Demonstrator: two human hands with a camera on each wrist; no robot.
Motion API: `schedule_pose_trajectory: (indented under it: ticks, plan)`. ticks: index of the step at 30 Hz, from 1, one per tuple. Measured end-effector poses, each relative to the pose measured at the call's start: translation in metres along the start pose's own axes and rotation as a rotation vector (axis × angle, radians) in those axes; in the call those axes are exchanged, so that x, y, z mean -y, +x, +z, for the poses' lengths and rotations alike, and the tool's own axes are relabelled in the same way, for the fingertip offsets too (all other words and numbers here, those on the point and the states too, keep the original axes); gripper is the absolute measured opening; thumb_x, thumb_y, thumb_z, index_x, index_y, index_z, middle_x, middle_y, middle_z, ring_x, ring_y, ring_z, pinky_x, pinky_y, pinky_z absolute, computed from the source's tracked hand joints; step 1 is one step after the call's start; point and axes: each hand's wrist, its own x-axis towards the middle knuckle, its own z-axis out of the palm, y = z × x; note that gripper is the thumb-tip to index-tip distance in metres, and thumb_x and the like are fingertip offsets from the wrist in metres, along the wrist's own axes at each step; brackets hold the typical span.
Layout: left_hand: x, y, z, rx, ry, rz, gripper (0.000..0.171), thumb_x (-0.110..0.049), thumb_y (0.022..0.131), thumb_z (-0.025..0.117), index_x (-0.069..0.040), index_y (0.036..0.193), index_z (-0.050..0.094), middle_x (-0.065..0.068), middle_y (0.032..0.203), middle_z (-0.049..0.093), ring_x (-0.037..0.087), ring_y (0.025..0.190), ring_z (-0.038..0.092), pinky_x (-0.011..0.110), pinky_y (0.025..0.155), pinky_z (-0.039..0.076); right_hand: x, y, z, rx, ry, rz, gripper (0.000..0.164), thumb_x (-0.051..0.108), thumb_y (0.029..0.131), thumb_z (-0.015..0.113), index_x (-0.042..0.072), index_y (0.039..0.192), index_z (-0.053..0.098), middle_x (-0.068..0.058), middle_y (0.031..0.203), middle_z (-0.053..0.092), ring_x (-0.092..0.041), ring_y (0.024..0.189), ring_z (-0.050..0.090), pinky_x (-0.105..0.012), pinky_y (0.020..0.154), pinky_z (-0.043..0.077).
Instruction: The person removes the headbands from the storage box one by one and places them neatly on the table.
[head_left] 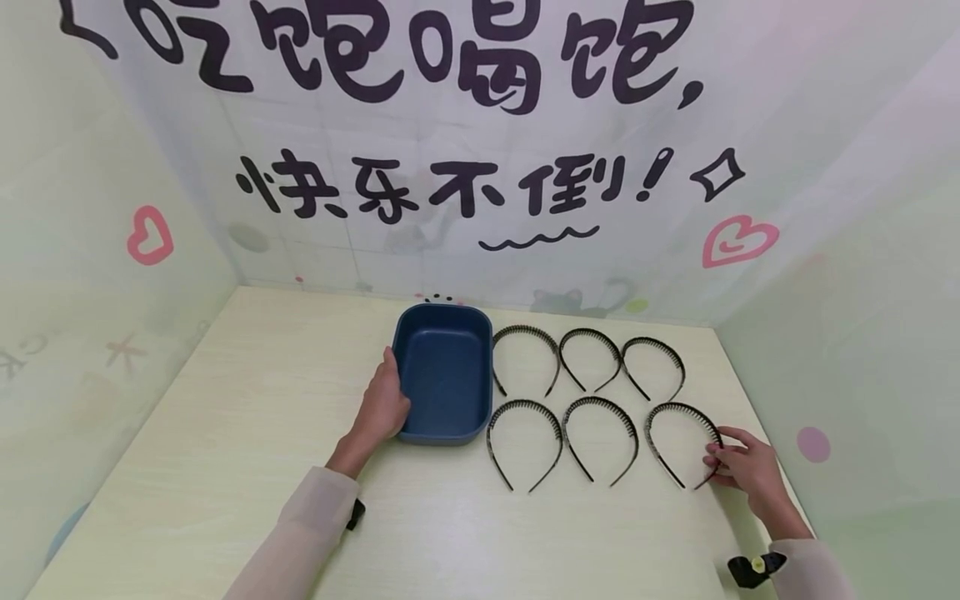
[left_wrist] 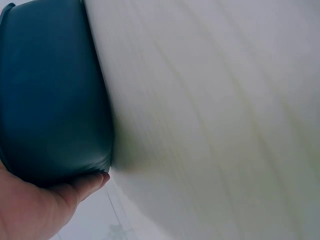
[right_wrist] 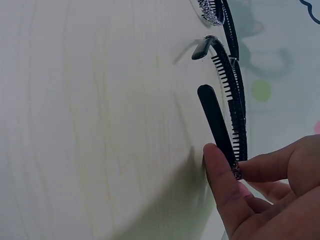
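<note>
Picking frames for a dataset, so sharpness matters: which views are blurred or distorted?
Head view: sharp, evenly lit, wide-angle bending at the edges. Left wrist view: table streaked by motion blur, blue tub soft. Right wrist view: headband and right hand fairly crisp, a soft shadow beside the fingers, the far end blurred.

Bare table (head_left: 247, 433) is lying open left of my left hand (head_left: 382, 406) and along the whole near edge, so I'm seeing free passage there. The blue bin (head_left: 444, 373) is blocking the middle, touching my left palm. Right of it six headbands are sitting in two rows, near each other with narrow gaps; my right hand (head_left: 746, 467) is pinching the front right headband (head_left: 681, 442). Walls are closing in left, back and right.
</note>
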Motion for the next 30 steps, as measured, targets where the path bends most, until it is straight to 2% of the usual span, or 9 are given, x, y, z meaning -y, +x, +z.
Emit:
schedule_pose_trajectory:
  ticks: [3,11,20,24,27,30]
  plan:
    - [0.0,0.0,0.0,0.0,0.0,-0.002,0.08,0.007,0.089,0.044,0.011,0.154,-0.002,0.036,0.152,0.027,0.048,0.133,0.041,0.056,0.105,0.04,0.001,0.0,0.001,0.01,-0.037,-0.011,0.051,0.0,0.099,0.049,-0.013,0.145,0.03,0.015,0.085,0.069,0.0,0.073,0.066,-0.03,0.066,0.058]
    - [-0.001,0.0,0.001,-0.001,0.004,-0.006,0.081,0.007,0.088,0.046,0.011,0.154,-0.001,0.036,0.151,0.028,0.048,0.129,0.045,0.056,0.102,0.043,0.008,-0.003,0.003,0.01,-0.149,-0.031,0.042,0.004,0.098,0.051,-0.022,0.131,0.043,-0.001,0.092,0.068,-0.004,0.076,0.063,-0.033,0.069,0.06]
    - [-0.002,0.0,0.003,0.0,-0.005,-0.003,0.081,0.007,0.088,0.046,0.011,0.154,-0.001,0.037,0.151,0.028,0.049,0.129,0.044,0.056,0.102,0.043,0.009,-0.002,0.0,-0.018,-0.344,-0.037,0.042,0.013,0.098,0.055,-0.018,0.126,0.054,-0.021,0.108,0.068,-0.005,0.078,0.059,-0.028,0.067,0.057]
    - [-0.003,-0.001,0.003,0.002,0.003,-0.001,0.081,0.007,0.088,0.047,0.011,0.154,-0.001,0.037,0.151,0.029,0.048,0.128,0.045,0.056,0.101,0.043,0.009,-0.003,0.0,-0.03,-0.394,-0.057,0.042,0.014,0.097,0.055,-0.017,0.125,0.055,-0.027,0.113,0.067,-0.007,0.079,0.06,-0.027,0.066,0.054]
    - [-0.003,-0.001,0.003,-0.01,0.007,0.002,0.081,0.007,0.088,0.047,0.012,0.154,0.0,0.037,0.15,0.03,0.049,0.13,0.044,0.056,0.103,0.042,0.012,-0.002,0.001,-0.055,-0.443,-0.091,0.042,0.015,0.098,0.054,-0.016,0.125,0.055,-0.031,0.117,0.064,-0.016,0.083,0.062,-0.027,0.066,0.052]
    - [-0.003,-0.001,0.002,-0.024,0.006,0.012,0.08,0.008,0.088,0.046,0.013,0.153,0.001,0.038,0.15,0.03,0.049,0.132,0.041,0.056,0.106,0.04,0.018,-0.002,0.005,-0.094,-0.503,-0.135,0.042,0.016,0.099,0.052,-0.014,0.127,0.056,-0.033,0.122,0.061,-0.032,0.094,0.064,-0.031,0.069,0.05]
